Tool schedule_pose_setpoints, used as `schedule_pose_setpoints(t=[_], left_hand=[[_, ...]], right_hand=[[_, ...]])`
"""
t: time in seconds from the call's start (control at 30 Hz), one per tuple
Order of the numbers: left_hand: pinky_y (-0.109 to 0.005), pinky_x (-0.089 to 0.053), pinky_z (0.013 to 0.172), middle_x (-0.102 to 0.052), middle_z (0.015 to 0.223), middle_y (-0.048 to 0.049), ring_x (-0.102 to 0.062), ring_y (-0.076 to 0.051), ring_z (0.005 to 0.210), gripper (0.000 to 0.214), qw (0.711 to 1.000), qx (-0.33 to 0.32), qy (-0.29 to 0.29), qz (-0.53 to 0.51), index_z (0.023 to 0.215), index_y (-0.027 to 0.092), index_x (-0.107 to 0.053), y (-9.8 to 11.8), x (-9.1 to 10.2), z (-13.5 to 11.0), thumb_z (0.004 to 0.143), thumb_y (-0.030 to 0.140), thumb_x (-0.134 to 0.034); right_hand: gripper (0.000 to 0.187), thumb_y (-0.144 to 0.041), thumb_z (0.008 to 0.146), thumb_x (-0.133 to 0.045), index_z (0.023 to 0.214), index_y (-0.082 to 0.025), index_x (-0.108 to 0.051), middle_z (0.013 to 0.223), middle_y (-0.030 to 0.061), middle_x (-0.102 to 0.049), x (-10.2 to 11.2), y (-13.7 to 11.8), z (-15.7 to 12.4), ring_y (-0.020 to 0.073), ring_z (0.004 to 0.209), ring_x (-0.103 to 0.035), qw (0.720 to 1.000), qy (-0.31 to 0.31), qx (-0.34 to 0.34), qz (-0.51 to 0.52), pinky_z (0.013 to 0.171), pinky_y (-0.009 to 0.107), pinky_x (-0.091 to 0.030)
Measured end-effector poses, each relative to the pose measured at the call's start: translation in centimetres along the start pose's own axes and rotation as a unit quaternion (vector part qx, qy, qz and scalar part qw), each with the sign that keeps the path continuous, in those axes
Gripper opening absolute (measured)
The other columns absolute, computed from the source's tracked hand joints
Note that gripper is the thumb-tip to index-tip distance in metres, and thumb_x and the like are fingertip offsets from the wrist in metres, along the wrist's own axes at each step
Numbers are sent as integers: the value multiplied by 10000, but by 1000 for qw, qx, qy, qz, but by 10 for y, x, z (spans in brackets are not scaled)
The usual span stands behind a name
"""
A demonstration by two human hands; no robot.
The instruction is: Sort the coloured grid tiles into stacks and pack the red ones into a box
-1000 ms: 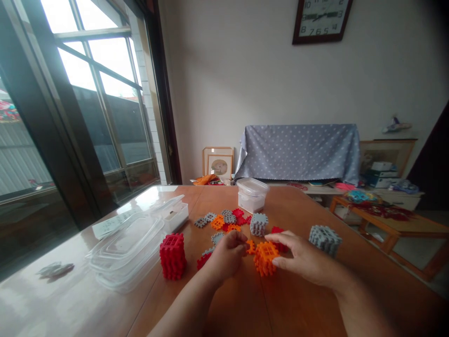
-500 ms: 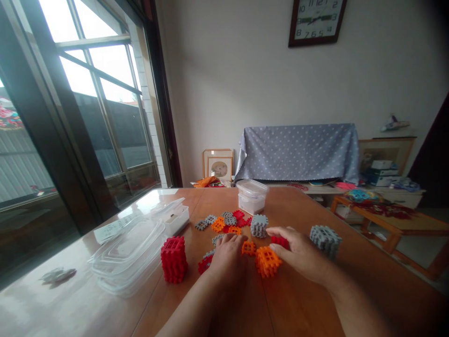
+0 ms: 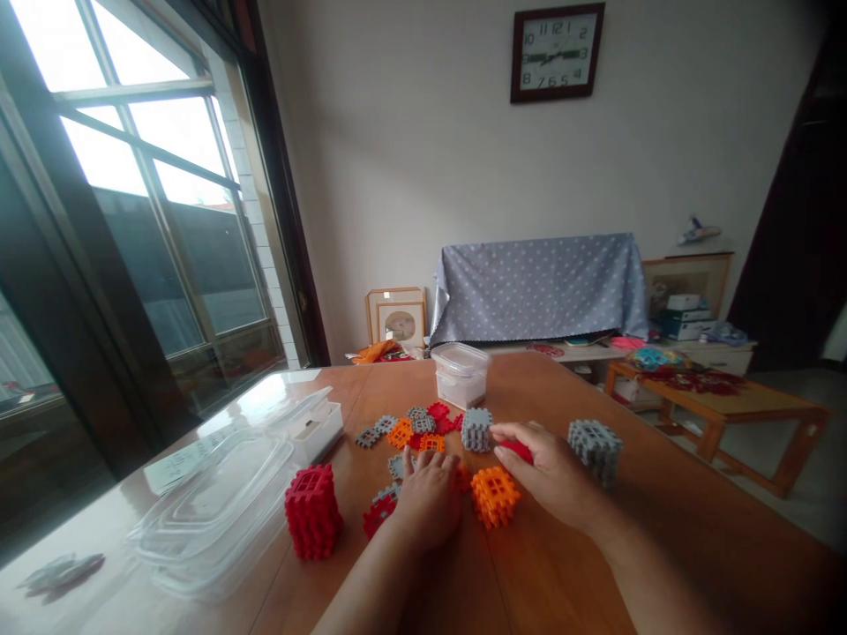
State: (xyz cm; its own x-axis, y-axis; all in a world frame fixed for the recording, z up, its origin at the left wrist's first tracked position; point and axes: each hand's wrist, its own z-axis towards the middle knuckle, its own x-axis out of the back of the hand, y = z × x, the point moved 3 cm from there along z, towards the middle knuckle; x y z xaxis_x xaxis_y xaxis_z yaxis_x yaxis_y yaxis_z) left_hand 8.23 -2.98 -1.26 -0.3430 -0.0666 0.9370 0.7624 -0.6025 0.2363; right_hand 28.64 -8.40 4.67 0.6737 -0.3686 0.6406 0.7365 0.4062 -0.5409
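My left hand [image 3: 429, 501] is low over the table with its fingers spread and bent downward. An orange-red lattice piece [image 3: 462, 477] peeks out at its right side, partly covered; the thumb is hidden. My right hand [image 3: 546, 460] grips a red lattice block [image 3: 517, 450] between thumb and fingers, just above the table. Below it stands a stack of orange lattice pieces [image 3: 495, 497]. A grey stack [image 3: 477, 429] is beside its fingertips, and another grey stack [image 3: 595, 448] stands to its right. Red and grey loose pieces [image 3: 380, 511] lie left of my left hand.
A tall red stack [image 3: 313, 511] stands at the left, beside clear plastic lids [image 3: 221, 503] and a white open box [image 3: 323, 430]. Loose orange, grey and red pieces [image 3: 401, 433] lie mid-table. Behind them is a lidded clear tub [image 3: 461, 379]. A small plastic bag [image 3: 63, 573] lies far left.
The view has turned a little to the right. My left hand has shifted right over the orange-red piece, and its fingers have spread. My right hand keeps hold of the red block.
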Motion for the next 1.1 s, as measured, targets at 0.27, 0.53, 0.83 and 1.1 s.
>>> schedule_pose_setpoints(t=[0.27, 0.53, 0.83, 1.1], left_hand=[[-624, -110, 1185, -685, 1156, -103, -515, -333, 1227, 349, 1000, 8, 4, -8, 1218, 282, -623, -1, 4, 1, 876, 321, -565], [-552, -235, 1181, -643, 1302, -113, -533, -313, 1264, 414, 991, 31, 108, -71, 1321, 246, -564, -2, 31, 3, 911, 300, -570], [-433, -427, 1114, -570, 1439, -130, -541, -266, 1325, 678, 963, -68, 138, -222, 1513, 243, -340, 16, 40, -12, 905, 287, -638], [-445, -427, 1129, -572, 1446, -92, -537, -236, 1340, 831, 949, -102, 121, -274, 1573, 317, -188, 32, 44, -20, 899, 262, -672]], right_hand=[[342, -308, 900, -604, 1235, -275, -665, 1179, 65, -708, 5, 0, -2, 250, 1100, -654, 999, -40, -7, 30, 971, 391, -511], [372, -307, 897, -616, 1266, -268, -647, 1204, 74, -698, 9, -8, -2, 261, 1134, -640, 999, -45, -1, 30, 1000, 414, -504], [679, -160, 805, -643, 1450, -324, -511, 1479, 36, -536, -4, -17, -6, 248, 1373, -470, 996, -58, 66, 5, 1179, 442, -375], [535, -145, 807, -628, 1329, -266, -619, 1323, 74, -636, -1, -18, -7, 258, 1240, -563, 993, -104, 56, 25, 1082, 415, -450]])
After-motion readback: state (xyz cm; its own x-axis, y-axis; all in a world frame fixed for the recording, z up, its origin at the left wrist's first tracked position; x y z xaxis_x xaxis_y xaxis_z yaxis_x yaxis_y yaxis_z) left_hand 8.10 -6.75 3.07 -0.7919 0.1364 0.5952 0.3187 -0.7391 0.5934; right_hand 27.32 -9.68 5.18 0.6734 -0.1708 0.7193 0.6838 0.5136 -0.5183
